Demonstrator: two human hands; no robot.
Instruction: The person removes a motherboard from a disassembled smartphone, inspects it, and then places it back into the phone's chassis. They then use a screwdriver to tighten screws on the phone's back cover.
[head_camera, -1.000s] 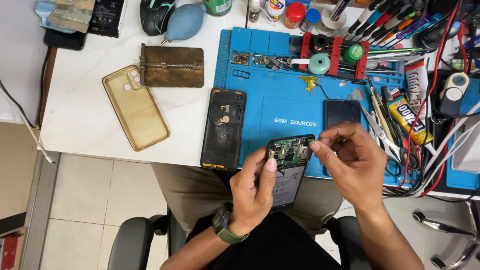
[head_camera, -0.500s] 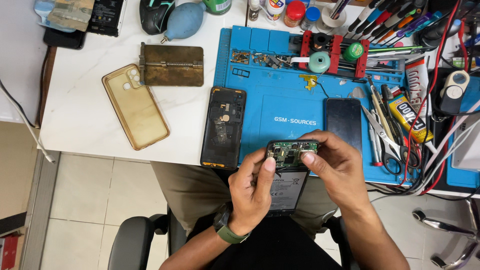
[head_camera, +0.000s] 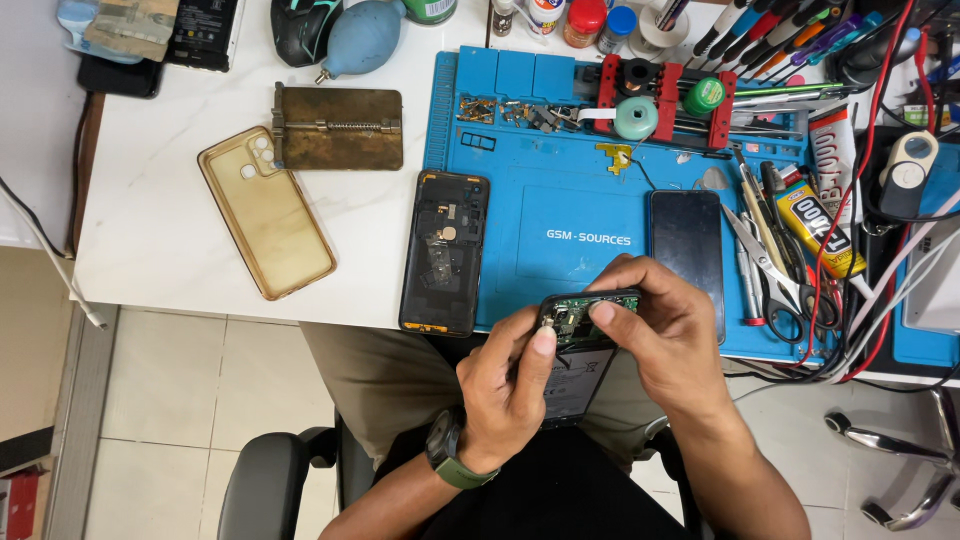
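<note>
Both hands work on an opened phone (head_camera: 578, 352) held over the lap, just off the near edge of the desk (head_camera: 150, 230), back cover off, green circuit board showing at its top end. Left hand (head_camera: 505, 390) curled around the phone's left side, thumb lying up along the edge near the board; green-strapped watch (head_camera: 452, 458) on that wrist. Right hand (head_camera: 668, 335) closed over the phone's top right corner, forefinger tip pressed on the board; cannot tell whether it pinches a small part or tool there. Blue work mat (head_camera: 580, 200) covers the right part of the desk, reaching its near edge. On the mat, just right of centre, a dark phone screen (head_camera: 686, 245) lies flat, partly behind the right hand. Black phone back housing (head_camera: 445, 250) straddles the mat's left edge, near end at the desk's near edge. Left of it, a clear yellowish phone case (head_camera: 265, 210) lies tilted on the white top, touching a brass-coloured holder plate (head_camera: 338, 128) toward the far edge. Blue dust blower (head_camera: 362, 38) at the far edge. Red clamp fixture (head_camera: 660, 95) with a teal roll at the mat's far edge. Scissors (head_camera: 770, 270), tweezers and a yellow glue tube (head_camera: 815, 225) along the mat's right side, red cables tangled past them.
</note>
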